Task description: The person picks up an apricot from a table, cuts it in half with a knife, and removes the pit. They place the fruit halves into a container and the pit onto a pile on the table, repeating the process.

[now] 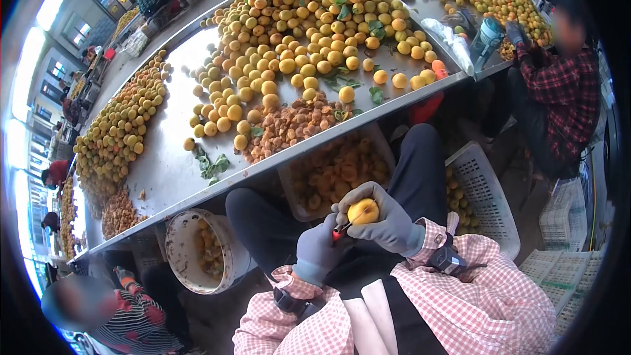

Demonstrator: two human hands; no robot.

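The person's left hand, gloved, grips a red-handled knife against an apricot. The right hand cups that fruit in curled fingers, near the lap. It looks light, soft, easily bruised; best held round its middle.

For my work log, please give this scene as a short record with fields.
left hand: grey-gloved left hand holds a red-handled tool against the fruit
right hand: grey-gloved right hand grips a yellow apricot
table: metal table with heaped apricots and a pile of pits
below table: white bucket, tub of halves, white crate
others: person in red plaid at the table's right
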